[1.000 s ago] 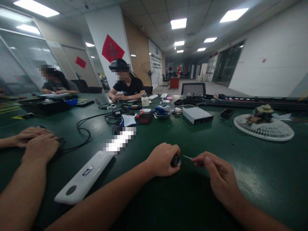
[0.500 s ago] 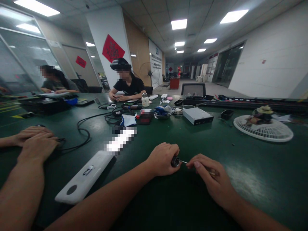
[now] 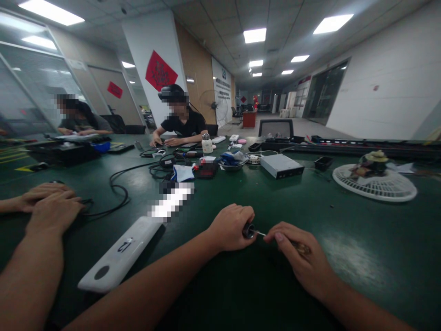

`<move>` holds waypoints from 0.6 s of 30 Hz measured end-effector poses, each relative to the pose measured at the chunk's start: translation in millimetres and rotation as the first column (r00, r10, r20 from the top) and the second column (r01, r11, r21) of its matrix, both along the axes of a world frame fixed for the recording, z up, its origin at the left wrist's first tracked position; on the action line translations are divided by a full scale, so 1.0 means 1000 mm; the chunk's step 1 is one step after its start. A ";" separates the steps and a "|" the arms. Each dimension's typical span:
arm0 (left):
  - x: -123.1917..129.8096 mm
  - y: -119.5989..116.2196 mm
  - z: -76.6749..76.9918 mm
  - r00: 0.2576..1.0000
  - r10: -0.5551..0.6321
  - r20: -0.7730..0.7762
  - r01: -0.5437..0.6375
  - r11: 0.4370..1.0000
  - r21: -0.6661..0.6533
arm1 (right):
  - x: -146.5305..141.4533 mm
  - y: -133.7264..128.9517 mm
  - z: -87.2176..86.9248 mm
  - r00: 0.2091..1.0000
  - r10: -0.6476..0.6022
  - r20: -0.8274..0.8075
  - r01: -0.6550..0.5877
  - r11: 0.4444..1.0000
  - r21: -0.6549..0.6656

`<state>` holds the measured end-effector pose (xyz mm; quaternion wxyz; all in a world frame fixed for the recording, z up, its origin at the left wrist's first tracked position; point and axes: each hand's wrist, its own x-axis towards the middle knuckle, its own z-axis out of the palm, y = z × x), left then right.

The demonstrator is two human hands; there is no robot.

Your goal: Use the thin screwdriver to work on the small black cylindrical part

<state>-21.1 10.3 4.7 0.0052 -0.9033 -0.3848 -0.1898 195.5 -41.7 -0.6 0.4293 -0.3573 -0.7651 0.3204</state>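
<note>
Left hand (image 3: 228, 228) grips a dark cylinder (image 3: 248, 231); right hand (image 3: 296, 253) pinches a slim tool (image 3: 300, 247) against its end.

The hands stay apart over the near part of the desk (image 3: 262, 294), the left fist steadying the cylinder where the tool's metal shaft (image 3: 261, 233) meets it. Farther left, a co-worker's hands (image 3: 51, 204) rest beside a black cable (image 3: 115, 198) and a white bar (image 3: 119, 253) marked with what looks like "12"; a silver box (image 3: 281, 166) sits farther off.
</note>
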 end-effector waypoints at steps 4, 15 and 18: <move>0.001 0.000 -0.001 1.000 -0.018 -0.001 0.018 1.000 0.002 | -0.001 0.001 0.001 0.999 0.031 0.030 -0.031 0.999 -0.020; 0.001 0.000 -0.001 0.999 -0.027 -0.026 0.027 0.999 -0.017 | 0.001 0.000 -0.001 1.000 0.010 0.019 -0.010 1.000 0.000; 0.000 0.001 -0.002 0.999 -0.038 -0.019 0.038 0.999 -0.005 | 0.000 0.000 -0.001 0.998 0.049 0.040 -0.048 0.998 -0.028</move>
